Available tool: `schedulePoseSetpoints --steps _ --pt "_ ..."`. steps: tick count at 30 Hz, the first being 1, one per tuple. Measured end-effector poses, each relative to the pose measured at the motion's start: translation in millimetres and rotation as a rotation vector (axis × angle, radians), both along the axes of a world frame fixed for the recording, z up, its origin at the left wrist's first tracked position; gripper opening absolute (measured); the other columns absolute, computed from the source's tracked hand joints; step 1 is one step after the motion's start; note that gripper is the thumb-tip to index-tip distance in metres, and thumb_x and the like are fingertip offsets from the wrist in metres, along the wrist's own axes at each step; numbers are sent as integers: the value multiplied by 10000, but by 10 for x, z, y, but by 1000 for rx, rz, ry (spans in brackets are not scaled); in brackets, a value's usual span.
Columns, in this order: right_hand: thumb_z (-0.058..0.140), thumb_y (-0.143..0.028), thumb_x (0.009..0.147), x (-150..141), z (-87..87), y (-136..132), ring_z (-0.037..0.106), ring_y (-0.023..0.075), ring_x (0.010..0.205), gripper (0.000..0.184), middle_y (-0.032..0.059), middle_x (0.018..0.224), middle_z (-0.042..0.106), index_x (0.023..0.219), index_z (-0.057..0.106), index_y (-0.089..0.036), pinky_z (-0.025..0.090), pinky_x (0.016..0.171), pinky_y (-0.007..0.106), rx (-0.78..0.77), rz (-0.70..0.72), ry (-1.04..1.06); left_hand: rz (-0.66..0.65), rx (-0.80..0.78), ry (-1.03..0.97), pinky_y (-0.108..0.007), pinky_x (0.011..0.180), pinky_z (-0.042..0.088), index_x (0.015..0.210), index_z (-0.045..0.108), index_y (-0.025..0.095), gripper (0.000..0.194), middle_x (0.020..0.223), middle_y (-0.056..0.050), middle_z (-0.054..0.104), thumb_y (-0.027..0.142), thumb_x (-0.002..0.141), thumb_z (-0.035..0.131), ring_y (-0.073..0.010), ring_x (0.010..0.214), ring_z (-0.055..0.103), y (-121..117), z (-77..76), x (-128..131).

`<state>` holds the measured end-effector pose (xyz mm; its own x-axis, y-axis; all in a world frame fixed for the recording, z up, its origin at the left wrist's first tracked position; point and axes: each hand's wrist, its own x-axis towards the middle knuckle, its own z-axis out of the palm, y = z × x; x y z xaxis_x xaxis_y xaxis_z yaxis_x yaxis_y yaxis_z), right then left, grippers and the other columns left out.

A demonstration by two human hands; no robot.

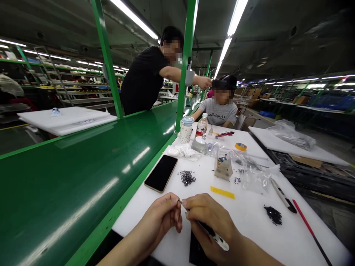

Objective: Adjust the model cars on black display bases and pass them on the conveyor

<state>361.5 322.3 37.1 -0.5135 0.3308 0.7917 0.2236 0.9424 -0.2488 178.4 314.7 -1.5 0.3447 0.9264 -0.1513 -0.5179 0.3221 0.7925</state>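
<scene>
Metal-tipped tool (214, 235) — in right hand (208, 218)

This is a factory workshop. A green conveyor belt (69, 192) is stretching along the left edge of the white desk (277, 244), and green steel posts (186, 62) are rising beside it toward long fluorescent lights (133, 18) under a dark ceiling (277, 33). Metal racks (83, 88) are lining the hall's far left, while cardboard boxes (301, 99) are sitting along the far right. A standing worker (144, 77) is leaning across the belt, and a seated worker (219, 105) is facing the desk's far end.
</scene>
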Motion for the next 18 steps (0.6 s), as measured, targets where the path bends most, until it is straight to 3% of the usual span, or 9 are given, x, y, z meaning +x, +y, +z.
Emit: schedulePoseSetpoints --steps 4,11,18 --pt "548 25 861 54 16 -6 682 159 1025 283 94 1053 714 1071 603 -157 617 876 307 8 30 -59 -3 -32 1 -245 576 478 779 601 144 228 600 7 557 347 875 642 -127 543 585 1 53 -4" --pt "565 21 881 133 -111 37 637 206 1155 295 150 1176 661 1149 600 -99 587 936 382 -6 111 -84 -24 -38 -9 -246 602 493 801 602 142 209 626 7 549 316 915 580 -127 573 601 -13 74 -33" --pt "591 64 858 83 -74 6 647 194 1156 322 151 1152 679 1137 605 -96 599 929 359 23 96 -51 -24 -29 -20 -243 590 486 773 604 149 215 613 9 524 302 919 564 -128 567 584 0 72 -10"
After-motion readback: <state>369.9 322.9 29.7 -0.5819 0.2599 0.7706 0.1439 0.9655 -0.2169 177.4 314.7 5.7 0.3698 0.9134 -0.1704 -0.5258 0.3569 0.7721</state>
